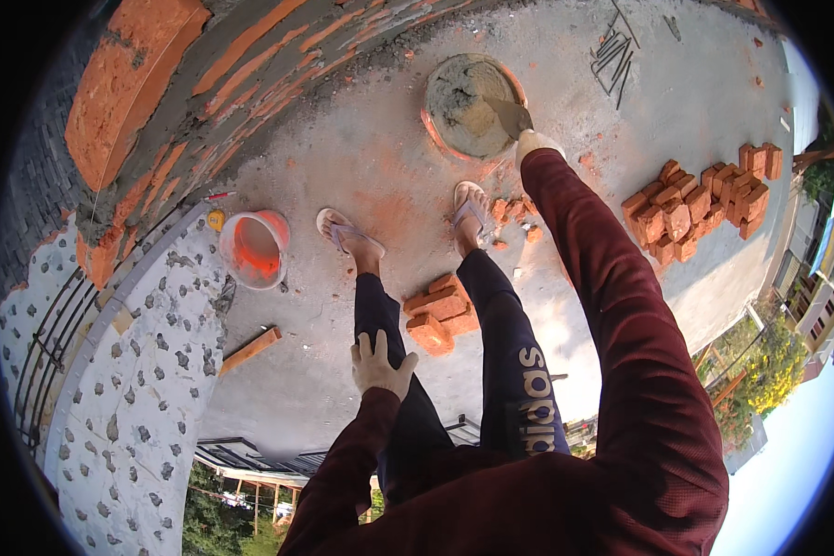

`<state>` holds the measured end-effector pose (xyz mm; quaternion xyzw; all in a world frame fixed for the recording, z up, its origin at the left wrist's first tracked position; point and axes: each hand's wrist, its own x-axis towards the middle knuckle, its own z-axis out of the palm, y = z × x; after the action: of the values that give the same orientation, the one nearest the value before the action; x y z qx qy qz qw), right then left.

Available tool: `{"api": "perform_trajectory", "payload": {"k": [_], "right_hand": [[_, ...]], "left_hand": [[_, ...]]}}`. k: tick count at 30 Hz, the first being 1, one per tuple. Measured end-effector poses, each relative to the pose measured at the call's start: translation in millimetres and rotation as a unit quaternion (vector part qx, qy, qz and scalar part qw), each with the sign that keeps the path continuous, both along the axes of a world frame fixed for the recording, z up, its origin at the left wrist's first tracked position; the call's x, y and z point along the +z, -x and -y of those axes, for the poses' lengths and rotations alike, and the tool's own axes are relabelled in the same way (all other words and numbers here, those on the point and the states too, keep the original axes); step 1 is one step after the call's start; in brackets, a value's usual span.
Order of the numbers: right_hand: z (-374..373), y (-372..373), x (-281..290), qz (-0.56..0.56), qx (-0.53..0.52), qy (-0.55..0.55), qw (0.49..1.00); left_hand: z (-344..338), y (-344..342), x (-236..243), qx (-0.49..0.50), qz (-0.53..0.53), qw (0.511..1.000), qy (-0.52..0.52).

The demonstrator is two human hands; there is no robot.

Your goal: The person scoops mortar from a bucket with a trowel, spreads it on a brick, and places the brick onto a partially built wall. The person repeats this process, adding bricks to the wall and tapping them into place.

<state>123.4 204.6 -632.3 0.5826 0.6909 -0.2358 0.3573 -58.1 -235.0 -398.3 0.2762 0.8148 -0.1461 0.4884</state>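
Note:
My right hand point(536, 145), in a pale glove, reaches forward and grips a trowel point(511, 118). The trowel's blade lies against grey wet mortar point(463, 100), which fills a round orange basin point(435, 139) on the concrete floor. Fingers spread, my left hand point(381, 365) is also gloved and rests on my left leg near the knee, holding nothing. To the left of the basin runs a brick wall point(259, 83) with grey mortar joints.
Stacked bricks point(676, 211) stand at the right. A smaller brick pile point(442, 310) lies between my legs. A bucket point(255, 250), a yellow tape measure point(216, 220) and a wooden piece point(250, 350) are at the left. Thin metal rods point(612, 60) lie beyond the basin.

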Motion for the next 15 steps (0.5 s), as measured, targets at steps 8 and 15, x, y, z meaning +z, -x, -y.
{"api": "perform_trajectory", "payload": {"k": [8, 15], "right_hand": [[66.2, 4.5, -37.8, -0.155, -0.251, 0.120, 0.948], [74.6, 44.2, -96.7, -0.391, -0.490, 0.156, 0.763]], "left_hand": [[10.0, 24.1, 5.6, -0.012, 0.002, 0.999, -0.049], [13.2, 50.0, 5.1, -0.048, -0.010, 0.996, -0.075]]}}
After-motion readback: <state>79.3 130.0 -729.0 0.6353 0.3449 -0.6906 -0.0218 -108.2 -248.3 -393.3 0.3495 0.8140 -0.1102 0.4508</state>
